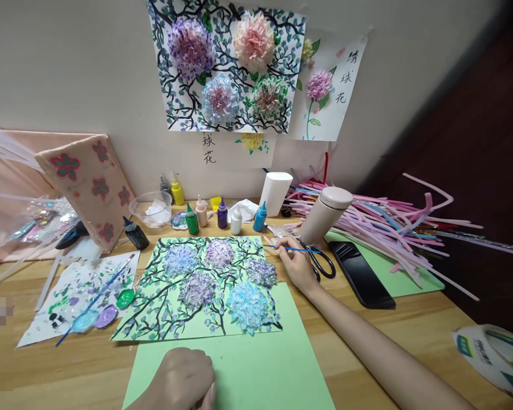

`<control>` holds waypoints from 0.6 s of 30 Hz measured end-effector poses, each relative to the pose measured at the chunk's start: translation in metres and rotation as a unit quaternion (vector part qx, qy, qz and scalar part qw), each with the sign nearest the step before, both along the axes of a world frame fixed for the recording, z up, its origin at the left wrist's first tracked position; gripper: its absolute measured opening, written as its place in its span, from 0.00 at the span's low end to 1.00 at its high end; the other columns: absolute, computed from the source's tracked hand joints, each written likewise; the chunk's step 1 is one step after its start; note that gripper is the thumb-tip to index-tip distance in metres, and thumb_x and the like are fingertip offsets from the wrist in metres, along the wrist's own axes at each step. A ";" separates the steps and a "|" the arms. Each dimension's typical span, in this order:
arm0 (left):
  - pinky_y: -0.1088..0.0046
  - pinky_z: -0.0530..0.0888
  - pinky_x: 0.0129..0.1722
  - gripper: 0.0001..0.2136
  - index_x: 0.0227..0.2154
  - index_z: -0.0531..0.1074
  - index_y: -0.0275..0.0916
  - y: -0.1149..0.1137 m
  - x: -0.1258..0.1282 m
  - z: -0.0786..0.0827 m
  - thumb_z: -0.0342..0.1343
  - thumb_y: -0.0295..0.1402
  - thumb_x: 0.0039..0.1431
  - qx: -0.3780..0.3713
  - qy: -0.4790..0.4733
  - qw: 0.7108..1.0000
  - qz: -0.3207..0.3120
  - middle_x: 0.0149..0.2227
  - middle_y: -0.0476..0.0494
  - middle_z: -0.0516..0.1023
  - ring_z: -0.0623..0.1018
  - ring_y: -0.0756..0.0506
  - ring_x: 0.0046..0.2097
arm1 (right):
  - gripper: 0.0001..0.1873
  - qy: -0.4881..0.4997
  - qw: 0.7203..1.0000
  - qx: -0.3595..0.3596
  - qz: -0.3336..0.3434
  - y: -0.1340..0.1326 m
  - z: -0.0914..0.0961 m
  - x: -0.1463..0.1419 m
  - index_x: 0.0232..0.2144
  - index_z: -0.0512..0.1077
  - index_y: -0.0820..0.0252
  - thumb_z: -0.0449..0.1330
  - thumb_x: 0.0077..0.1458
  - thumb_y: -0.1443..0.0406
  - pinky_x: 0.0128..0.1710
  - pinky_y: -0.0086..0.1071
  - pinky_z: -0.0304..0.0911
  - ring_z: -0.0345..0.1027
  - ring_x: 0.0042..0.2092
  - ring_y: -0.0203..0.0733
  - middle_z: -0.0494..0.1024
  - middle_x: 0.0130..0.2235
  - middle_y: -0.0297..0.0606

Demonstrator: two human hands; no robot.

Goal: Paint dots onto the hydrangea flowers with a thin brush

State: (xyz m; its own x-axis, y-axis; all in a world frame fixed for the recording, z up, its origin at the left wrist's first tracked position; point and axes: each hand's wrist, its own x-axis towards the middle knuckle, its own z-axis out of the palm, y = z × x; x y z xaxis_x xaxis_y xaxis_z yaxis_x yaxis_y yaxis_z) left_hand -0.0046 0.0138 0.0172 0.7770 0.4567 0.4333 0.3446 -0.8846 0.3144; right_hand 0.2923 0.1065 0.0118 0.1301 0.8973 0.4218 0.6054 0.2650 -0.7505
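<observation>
My right hand (pixel 297 263) pinches a thin blue paintbrush (pixel 301 249) at the right edge of a flower painting (pixel 205 285), next to black scissors (pixel 322 263). The painting shows several paper hydrangea blooms on dark branches and lies on a green sheet (pixel 256 364). My left hand (pixel 182 378) rests as a loose fist on that green sheet at the near edge; nothing shows in it.
Small paint bottles (pixel 222 216) line the back of the wooden table. A palette sheet with a second brush (pixel 94 299) lies left. A beige bottle (pixel 325 216), black phone (pixel 361 273) and heap of pink strips (pixel 389 222) sit right. Tape roll (pixel 496 356) at near right.
</observation>
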 end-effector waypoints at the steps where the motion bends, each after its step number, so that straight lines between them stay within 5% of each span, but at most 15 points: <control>1: 0.70 0.51 0.20 0.12 0.18 0.52 0.40 0.000 0.001 -0.004 0.39 0.19 0.52 0.008 -0.013 1.000 0.001 0.16 0.51 0.57 0.56 0.50 0.20 | 0.06 0.000 1.000 0.002 0.000 0.000 0.000 0.000 0.29 0.65 0.58 0.49 0.56 0.65 0.35 0.31 0.58 0.64 0.35 0.40 0.70 0.32 0.35; 6: 0.70 0.47 0.18 0.12 0.18 0.48 0.40 0.001 0.005 -0.017 0.38 0.20 0.51 0.058 -0.102 0.993 0.009 0.14 0.52 0.53 0.52 0.50 0.17 | 0.06 0.007 1.000 -0.007 0.003 -0.001 -0.003 0.001 0.29 0.65 0.57 0.49 0.56 0.65 0.34 0.31 0.59 0.65 0.33 0.39 0.71 0.31 0.35; 13: 0.70 0.51 0.19 0.11 0.18 0.51 0.41 -0.002 0.006 0.007 0.39 0.20 0.51 0.000 -0.039 0.999 0.000 0.14 0.52 0.57 0.57 0.50 0.18 | 0.07 0.022 0.998 0.055 -0.020 -0.002 -0.009 0.004 0.30 0.66 0.56 0.49 0.57 0.63 0.39 0.35 0.59 0.65 0.36 0.42 0.71 0.31 0.35; 18: 0.71 0.50 0.18 0.10 0.17 0.50 0.40 -0.003 0.008 0.002 0.40 0.23 0.49 -0.032 -0.072 0.997 0.008 0.14 0.52 0.56 0.55 0.51 0.18 | 0.07 0.055 0.991 0.118 -0.026 -0.016 0.007 -0.009 0.30 0.66 0.56 0.50 0.57 0.62 0.36 0.36 0.62 0.66 0.33 0.41 0.70 0.30 0.36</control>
State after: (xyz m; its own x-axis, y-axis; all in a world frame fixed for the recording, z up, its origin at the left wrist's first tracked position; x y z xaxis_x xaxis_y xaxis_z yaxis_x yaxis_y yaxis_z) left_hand 0.0032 0.0105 0.0188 0.7010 0.4993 0.5091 0.3065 -0.8556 0.4171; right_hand 0.2838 0.0905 0.0184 0.2306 0.7658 0.6004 0.5408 0.4121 -0.7333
